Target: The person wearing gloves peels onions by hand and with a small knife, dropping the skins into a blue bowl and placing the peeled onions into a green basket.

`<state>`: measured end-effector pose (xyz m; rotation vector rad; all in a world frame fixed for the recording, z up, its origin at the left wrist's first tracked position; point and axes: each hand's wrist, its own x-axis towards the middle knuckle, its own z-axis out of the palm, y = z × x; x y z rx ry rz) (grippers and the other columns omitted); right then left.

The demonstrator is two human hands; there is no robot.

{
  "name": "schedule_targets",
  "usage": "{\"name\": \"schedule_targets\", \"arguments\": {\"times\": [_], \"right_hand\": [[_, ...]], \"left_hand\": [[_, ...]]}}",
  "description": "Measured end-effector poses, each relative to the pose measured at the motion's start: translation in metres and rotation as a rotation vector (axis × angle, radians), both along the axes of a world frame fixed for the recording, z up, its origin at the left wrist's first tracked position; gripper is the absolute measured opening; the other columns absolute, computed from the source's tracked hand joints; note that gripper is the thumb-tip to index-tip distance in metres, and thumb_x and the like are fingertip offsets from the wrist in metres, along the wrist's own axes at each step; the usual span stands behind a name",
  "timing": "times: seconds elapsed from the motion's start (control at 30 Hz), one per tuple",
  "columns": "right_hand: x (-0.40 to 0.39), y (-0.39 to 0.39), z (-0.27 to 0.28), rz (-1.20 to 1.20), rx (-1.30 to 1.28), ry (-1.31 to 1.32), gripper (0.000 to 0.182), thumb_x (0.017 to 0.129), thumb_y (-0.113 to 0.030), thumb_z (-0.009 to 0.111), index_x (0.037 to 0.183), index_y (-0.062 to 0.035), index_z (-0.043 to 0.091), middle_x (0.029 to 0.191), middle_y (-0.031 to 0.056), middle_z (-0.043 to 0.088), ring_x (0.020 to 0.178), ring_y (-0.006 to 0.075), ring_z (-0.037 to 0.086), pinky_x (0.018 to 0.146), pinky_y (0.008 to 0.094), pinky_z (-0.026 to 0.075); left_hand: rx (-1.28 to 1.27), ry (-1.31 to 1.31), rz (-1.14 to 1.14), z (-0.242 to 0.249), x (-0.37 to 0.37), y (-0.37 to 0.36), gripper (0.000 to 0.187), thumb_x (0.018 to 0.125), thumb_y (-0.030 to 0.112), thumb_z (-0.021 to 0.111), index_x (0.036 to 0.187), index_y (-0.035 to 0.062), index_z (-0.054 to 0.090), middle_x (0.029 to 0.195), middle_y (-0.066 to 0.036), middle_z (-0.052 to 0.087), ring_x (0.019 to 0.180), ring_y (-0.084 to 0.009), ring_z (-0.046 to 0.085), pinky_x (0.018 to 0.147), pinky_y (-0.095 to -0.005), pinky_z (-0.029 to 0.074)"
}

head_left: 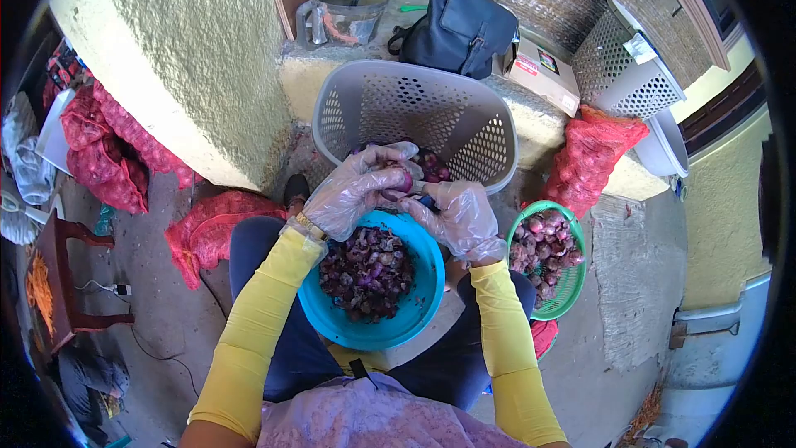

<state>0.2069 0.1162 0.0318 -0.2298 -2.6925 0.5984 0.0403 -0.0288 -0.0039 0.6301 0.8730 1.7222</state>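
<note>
My left hand (pixel 355 189), in a clear plastic glove, is closed around a red onion (pixel 401 182). Close against it, my right hand (pixel 458 217), gloved too, is closed on what looks like a small knife (pixel 424 200); fingers hide most of it. Below both hands a blue basin (pixel 373 334) holds a heap of purple onion skins and pieces (pixel 366 274). Just beyond them stands a grey perforated basket (pixel 414 75), with red onions (pixel 434 168) at its bottom, partly hidden by my hands.
At the right, a green basket (pixel 572 286) holds unpeeled onions (pixel 543 249). Red mesh sacks (pixel 593 158) (pixel 220 228) sit on both sides. A black backpack (pixel 464 26), a carton (pixel 539 75) and a clear bucket (pixel 352 7) rest on the ledge. A cable (pixel 162 357) crosses the floor.
</note>
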Motion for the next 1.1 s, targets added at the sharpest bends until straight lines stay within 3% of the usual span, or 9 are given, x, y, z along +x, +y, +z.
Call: {"name": "schedule_targets", "arguments": {"times": [0.1, 0.23, 0.43, 0.5, 0.6, 0.67, 0.8, 1.03, 1.1], "right_hand": [[-0.003, -0.006, 0.001, 0.062, -0.06, 0.034, 0.043, 0.092, -0.049, 0.075, 0.087, -0.0061, 0.075, 0.071, 0.0195, 0.067, 0.068, 0.0418, 0.068, 0.064, 0.049, 0.053], [-0.005, -0.008, -0.001, 0.116, 0.063, -0.131, 0.052, 0.093, -0.057, 0.07, 0.08, -0.0069, 0.075, 0.067, 0.0182, 0.066, 0.067, 0.041, 0.067, 0.064, 0.0499, 0.052], [0.0, -0.007, 0.0, 0.173, 0.014, -0.151, 0.06, 0.081, -0.063, 0.08, 0.076, -0.0042, 0.072, 0.065, 0.0176, 0.065, 0.064, 0.0395, 0.066, 0.062, 0.0477, 0.052], [-0.001, -0.004, 0.004, 0.105, -0.114, -0.085, 0.057, 0.074, -0.059, 0.088, 0.08, -0.004, 0.072, 0.068, 0.0173, 0.066, 0.063, 0.0382, 0.066, 0.061, 0.0451, 0.052], [0.0, -0.006, 0.006, -0.064, -0.056, 0.071, 0.053, 0.074, -0.052, 0.091, 0.084, -0.0041, 0.071, 0.071, 0.0173, 0.067, 0.065, 0.0379, 0.067, 0.062, 0.0431, 0.052], [0.001, -0.005, 0.008, -0.089, -0.082, 0.07, 0.051, 0.075, -0.051, 0.091, 0.086, -0.0043, 0.071, 0.073, 0.0174, 0.068, 0.066, 0.0383, 0.068, 0.062, 0.0432, 0.053], [0.001, -0.006, 0.007, -0.109, -0.156, 0.071, 0.048, 0.078, -0.049, 0.089, 0.091, -0.0051, 0.073, 0.077, 0.0181, 0.071, 0.071, 0.0392, 0.07, 0.064, 0.044, 0.054], [0.0, -0.007, 0.007, -0.099, -0.154, 0.055, 0.044, 0.081, -0.046, 0.087, 0.096, -0.0057, 0.075, 0.081, 0.0196, 0.072, 0.074, 0.0416, 0.071, 0.066, 0.0463, 0.054], [0.0, -0.005, 0.005, -0.07, -0.163, 0.054, 0.055, 0.082, -0.052, 0.085, 0.108, -0.0041, 0.078, 0.081, 0.0235, 0.072, 0.077, 0.0425, 0.072, 0.069, 0.0472, 0.056]], "left_hand": [[-0.013, 0.019, 0.051, 0.0, -0.004, 0.0, 0.039, 0.103, 0.015, 0.064, 0.138, 0.0018, 0.054, 0.135, -0.015, 0.064, 0.113, -0.0227, 0.067, 0.095, -0.0352, 0.059], [-0.007, -0.027, 0.055, 0.001, -0.01, -0.001, 0.042, 0.105, 0.022, 0.065, 0.139, 0.0015, 0.054, 0.137, -0.017, 0.063, 0.114, -0.0233, 0.066, 0.095, -0.0371, 0.059], [0.029, -0.084, 0.143, -0.012, -0.01, 0.005, 0.038, 0.107, 0.024, 0.062, 0.136, -0.0002, 0.058, 0.139, -0.018, 0.062, 0.123, -0.0258, 0.065, 0.104, -0.045, 0.058], [0.047, -0.084, 0.128, -0.007, -0.009, 0.004, 0.036, 0.107, 0.023, 0.062, 0.134, -0.0008, 0.059, 0.139, -0.018, 0.062, 0.125, -0.0262, 0.064, 0.106, -0.0459, 0.057], [0.032, -0.104, 0.026, 0.003, -0.005, 0.0, 0.041, 0.108, 0.027, 0.059, 0.138, -0.0017, 0.058, 0.138, -0.019, 0.062, 0.124, -0.0262, 0.065, 0.106, -0.0439, 0.057], [0.009, -0.095, -0.136, 0.006, -0.007, -0.003, 0.048, 0.109, 0.031, 0.057, 0.143, -0.0022, 0.056, 0.137, -0.019, 0.062, 0.123, -0.0264, 0.065, 0.106, -0.0433, 0.056], [-0.006, -0.06, -0.155, 0.007, -0.002, -0.002, 0.053, 0.109, 0.034, 0.055, 0.147, -0.0028, 0.052, 0.137, -0.019, 0.063, 0.122, -0.026, 0.065, 0.107, -0.042, 0.055], [0.035, -0.125, -0.163, 0.002, -0.002, -0.001, 0.043, 0.108, 0.027, 0.059, 0.139, -0.0027, 0.06, 0.15, -0.016, 0.055, 0.129, -0.0252, 0.061, 0.111, -0.042, 0.052], [0.044, -0.14, -0.155, 0.0, -0.002, -0.001, 0.04, 0.108, 0.025, 0.06, 0.137, -0.0021, 0.062, 0.153, -0.015, 0.053, 0.131, -0.0249, 0.059, 0.112, -0.0425, 0.051]]}}
